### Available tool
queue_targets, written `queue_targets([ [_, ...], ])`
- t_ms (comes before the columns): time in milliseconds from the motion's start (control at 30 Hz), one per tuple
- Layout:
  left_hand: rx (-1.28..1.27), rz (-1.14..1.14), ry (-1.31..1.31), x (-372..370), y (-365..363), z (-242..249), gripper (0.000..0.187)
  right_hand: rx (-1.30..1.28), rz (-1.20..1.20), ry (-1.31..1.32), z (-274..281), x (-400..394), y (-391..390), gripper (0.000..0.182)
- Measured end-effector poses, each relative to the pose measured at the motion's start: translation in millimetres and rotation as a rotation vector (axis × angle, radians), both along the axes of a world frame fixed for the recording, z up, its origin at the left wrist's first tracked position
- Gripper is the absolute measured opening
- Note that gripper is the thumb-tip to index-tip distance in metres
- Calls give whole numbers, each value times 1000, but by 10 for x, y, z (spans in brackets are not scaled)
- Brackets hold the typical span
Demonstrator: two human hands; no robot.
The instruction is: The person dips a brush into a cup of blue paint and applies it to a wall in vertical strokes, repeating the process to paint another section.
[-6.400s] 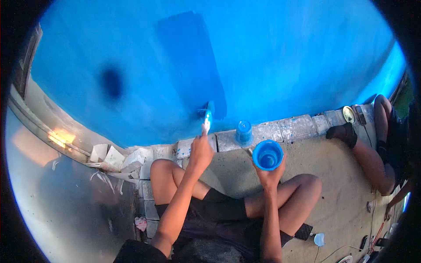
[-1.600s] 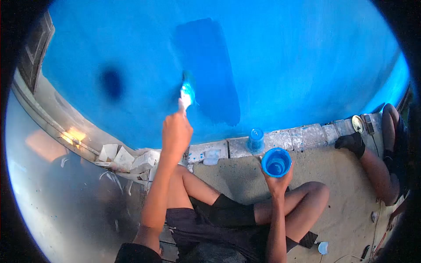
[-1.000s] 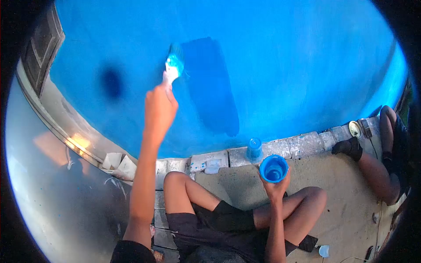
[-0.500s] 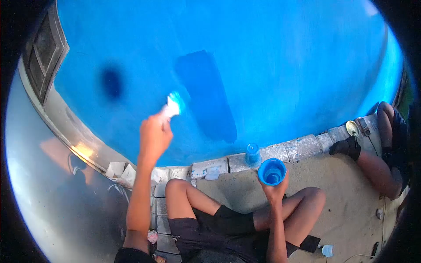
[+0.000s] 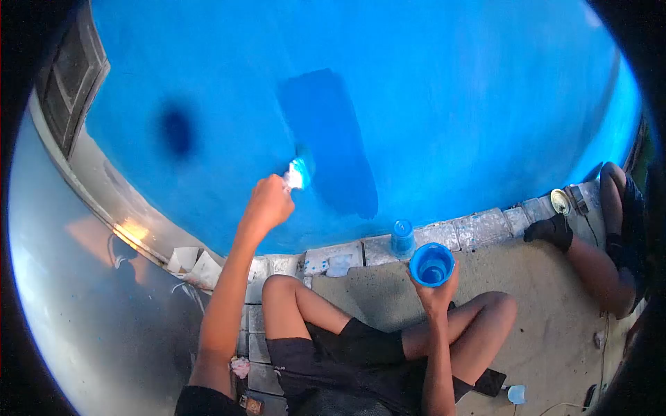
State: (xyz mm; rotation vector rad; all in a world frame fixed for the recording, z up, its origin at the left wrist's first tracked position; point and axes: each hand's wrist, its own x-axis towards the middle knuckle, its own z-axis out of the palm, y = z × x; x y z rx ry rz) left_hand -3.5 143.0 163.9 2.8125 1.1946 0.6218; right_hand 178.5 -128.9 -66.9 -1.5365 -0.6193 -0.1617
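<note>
My left hand [image 5: 272, 201] is closed on a paintbrush [image 5: 296, 174] whose bristles are at the blue wall [image 5: 451, 104], beside the left edge of a darker blue patch [image 5: 329, 139]. In my right hand [image 5: 436, 295] is a blue cup [image 5: 431, 265], tilted so its inside shows some blue paint. The fingers wrap round the cup from below and the sides. Just left of that cup, a second blue-stained cup [image 5: 402, 239] stands on the blocks at the wall's foot.
Pale blocks [image 5: 479, 230] line the wall's base. A person's leg and dark-clad foot [image 5: 551, 232] are at the right, near an open tin [image 5: 559, 202]. A dark phone-like object [image 5: 490, 382] and a small light-blue cup [image 5: 516, 394] lie by my knee. A shiny metal surface [image 5: 83, 277] curves at left.
My left hand and the brush have moved right and slightly down, towards the dark patch. My right hand still holds the cup in nearly the same place.
</note>
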Motion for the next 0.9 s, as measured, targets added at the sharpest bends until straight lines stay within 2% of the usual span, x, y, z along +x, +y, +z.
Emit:
queue_targets([
  [133,85,-82,31,-192,-34,136,19,0,33,-3,-241,100,38,69],
  [233,248,-102,-74,-301,2,520,20,52,29,-20,-36,51,-45,69],
  [300,243,-46,-254,-229,-232,940,20,73,31,3,-51,63,-22,69],
  [400,455,-261,-611,-50,-15,1122,18,52,35,5,-71,63,-12,67],
  [500,334,-148,-384,59,-37,961,19,6,31,-2,-18,36,1,67],
  [533,228,-114,-410,106,-26,780,19,-10,26,-1,-5,32,7,66],
  [567,218,-88,-429,155,-7,600,19,-5,26,-10,-15,32,15,66],
  [733,180,13,-167,141,-58,39,18,-17,22,15,-48,22,22,65],
  [833,59,-7,-71,32,-81,-77,19,12,52,-39,-62,35,29,65],
  [900,6,-45,-46,-74,-42,14,18,6,45,-58,-160,59,0,65],
])
